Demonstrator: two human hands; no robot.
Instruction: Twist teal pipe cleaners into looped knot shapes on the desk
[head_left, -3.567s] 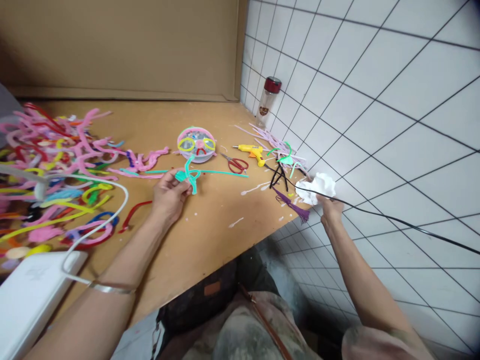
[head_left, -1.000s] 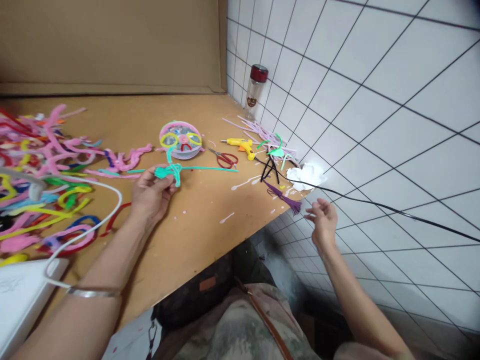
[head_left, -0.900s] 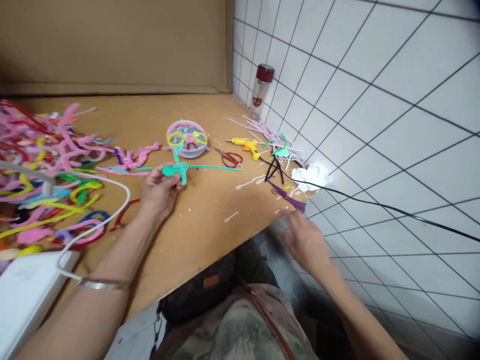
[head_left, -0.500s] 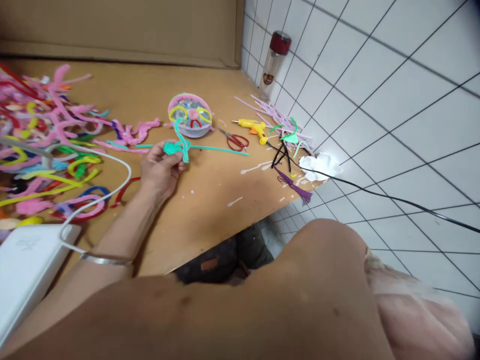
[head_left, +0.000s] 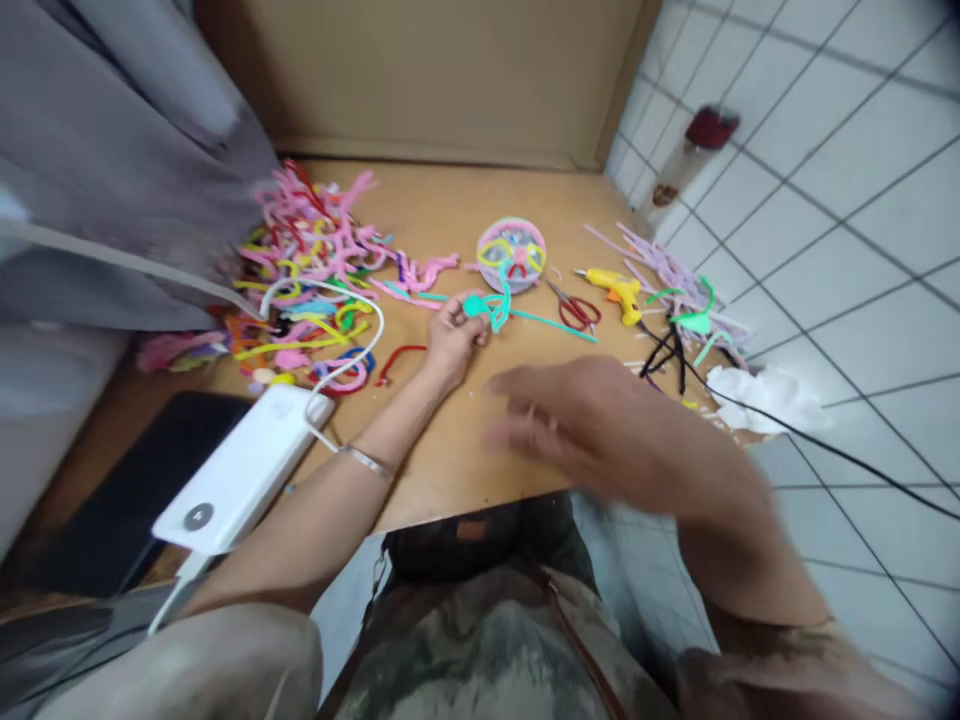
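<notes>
My left hand (head_left: 454,338) pinches a green pipe-cleaner piece (head_left: 475,306) with a rounded end and bent strands, held just above the table. A long straight green pipe cleaner (head_left: 559,325) lies behind it. My right hand (head_left: 577,415), blurred by motion, hovers over the table's front part, fingers stretched out and apart, with nothing visible in them. Beyond my left hand is a round pink-rimmed container (head_left: 513,252) with yellow loops and a red bit on top. Red-handled scissors (head_left: 577,310) and a yellow glue gun (head_left: 616,290) lie to the right.
Coloured pipe cleaners (head_left: 322,250) are heaped at the left. A white power bank (head_left: 240,470) with a cable lies by my left forearm. Lilac strips (head_left: 664,260), black pipe cleaners (head_left: 667,352), white tissue (head_left: 761,398) and a red-lidded bottle (head_left: 686,160) are at the right.
The view has swung left and down, showing the power bank and curtain more fully. My right hand has come in over the table. My left hand still holds the green piece.
</notes>
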